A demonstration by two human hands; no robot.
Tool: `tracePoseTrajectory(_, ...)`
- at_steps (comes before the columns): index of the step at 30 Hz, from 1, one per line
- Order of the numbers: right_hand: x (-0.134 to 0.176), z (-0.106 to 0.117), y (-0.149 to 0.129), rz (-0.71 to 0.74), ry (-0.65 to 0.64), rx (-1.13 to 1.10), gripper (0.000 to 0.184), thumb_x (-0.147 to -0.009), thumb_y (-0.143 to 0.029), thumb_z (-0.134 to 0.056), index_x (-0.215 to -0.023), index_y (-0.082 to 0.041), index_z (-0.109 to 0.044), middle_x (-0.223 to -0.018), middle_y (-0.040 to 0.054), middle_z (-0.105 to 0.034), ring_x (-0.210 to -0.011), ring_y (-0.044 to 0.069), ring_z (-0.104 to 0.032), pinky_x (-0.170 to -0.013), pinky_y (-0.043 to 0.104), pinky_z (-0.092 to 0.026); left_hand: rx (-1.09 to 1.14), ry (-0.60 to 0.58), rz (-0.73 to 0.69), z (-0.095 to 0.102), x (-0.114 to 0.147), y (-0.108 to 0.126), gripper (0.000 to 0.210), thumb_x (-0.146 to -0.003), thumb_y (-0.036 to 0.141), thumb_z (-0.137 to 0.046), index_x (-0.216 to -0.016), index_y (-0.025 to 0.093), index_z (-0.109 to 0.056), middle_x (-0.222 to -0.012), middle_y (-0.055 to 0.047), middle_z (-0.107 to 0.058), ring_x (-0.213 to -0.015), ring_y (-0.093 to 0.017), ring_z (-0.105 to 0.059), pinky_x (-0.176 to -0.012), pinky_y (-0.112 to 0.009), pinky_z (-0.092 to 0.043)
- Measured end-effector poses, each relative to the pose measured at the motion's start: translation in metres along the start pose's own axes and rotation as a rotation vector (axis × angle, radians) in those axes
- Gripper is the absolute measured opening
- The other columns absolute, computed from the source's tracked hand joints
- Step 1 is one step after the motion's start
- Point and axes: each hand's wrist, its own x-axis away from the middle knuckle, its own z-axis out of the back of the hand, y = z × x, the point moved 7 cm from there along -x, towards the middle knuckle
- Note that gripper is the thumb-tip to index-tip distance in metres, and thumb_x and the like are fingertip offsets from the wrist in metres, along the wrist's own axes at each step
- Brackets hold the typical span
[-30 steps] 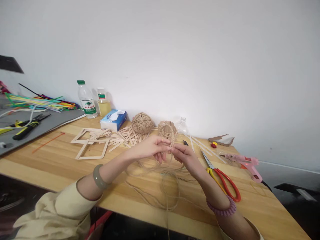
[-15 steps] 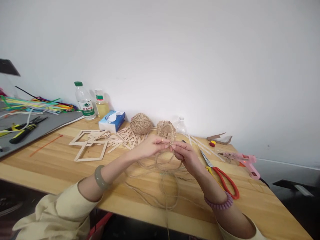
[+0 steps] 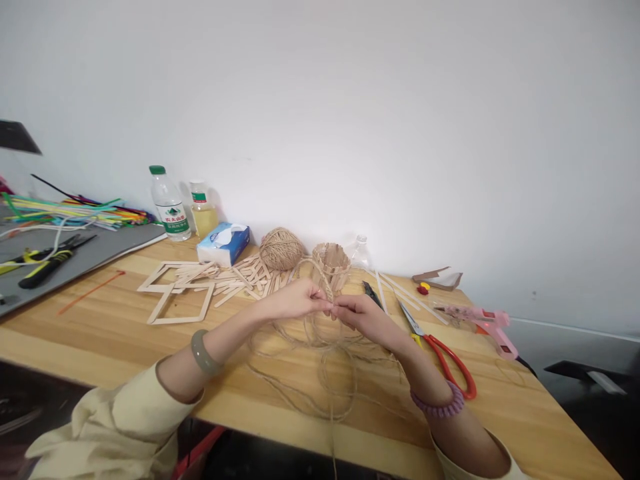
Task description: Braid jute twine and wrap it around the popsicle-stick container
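Observation:
A braided length of jute twine (image 3: pixel 326 288) arches up from between my fingertips. My left hand (image 3: pixel 303 300) pinches it from one side and my right hand (image 3: pixel 361 313) from the other, the fingertips almost meeting. Loose strands (image 3: pixel 320 400) of the twine loop over the wooden table below my hands, and one hangs past the front edge. Just behind the braid stands a small round container made of craft sticks (image 3: pixel 334 260). To its left is the ball of jute twine (image 3: pixel 281 249).
Scissors (image 3: pixel 440 353), a utility knife (image 3: pixel 371 293) and a pink glue gun (image 3: pixel 487 323) lie on the right. Craft sticks (image 3: pixel 250 275), stick frames (image 3: pixel 183 307), a tissue pack (image 3: pixel 223 244) and bottles (image 3: pixel 171 207) are left. Pliers (image 3: pixel 50 263) and pipe cleaners (image 3: pixel 75 210) lie far left.
Both hands have come slightly down and toward me, still pinching the twine. The braid now rises in a curve above my fingers, and more of the stick container and the utility knife shows.

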Motion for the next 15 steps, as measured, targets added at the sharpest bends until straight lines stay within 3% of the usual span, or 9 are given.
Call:
tracePoseTrajectory(4, -0.001, 0.002, -0.001, 0.022, 0.016, 0.061, 0.029, -0.085, -0.034, -0.041, -0.065, -0.016, -0.052, -0.055, -0.0046, -0.033, -0.051, 0.009, -0.030, -0.046, 0.021, -0.023, 0.135, -0.031, -0.023, -0.003, -0.005, -0.006, 0.028, -0.073, 0.038, -0.053, -0.065, 0.012, -0.061, -0.053, 0.003, -0.046, -0.050, -0.008, -0.036, -0.050, -0.020, -0.026)
tracePoseTrajectory(8, -0.002, 0.006, 0.000, 0.072, 0.100, 0.191, 0.029, -0.087, -0.032, -0.039, -0.071, -0.017, -0.058, -0.057, -0.0033, -0.040, -0.054, 0.010, -0.035, -0.049, 0.021, -0.025, 0.309, -0.007, -0.017, -0.004, -0.008, -0.008, 0.025, -0.070, 0.035, -0.056, -0.060, 0.013, -0.057, -0.054, 0.002, -0.050, -0.054, -0.009, -0.043, -0.054, -0.020, -0.032)
tracePoseTrajectory(15, 0.004, 0.019, 0.000, -0.057, 0.422, 0.667, 0.028, -0.088, -0.033, -0.037, -0.081, -0.020, -0.060, -0.060, 0.0019, -0.058, -0.053, 0.014, -0.048, -0.050, 0.024, -0.024, 0.334, 0.229, 0.091, 0.008, -0.006, -0.016, 0.034, -0.072, 0.041, -0.054, -0.055, 0.012, -0.059, -0.051, 0.000, -0.053, -0.047, -0.008, -0.040, -0.049, -0.021, -0.029)
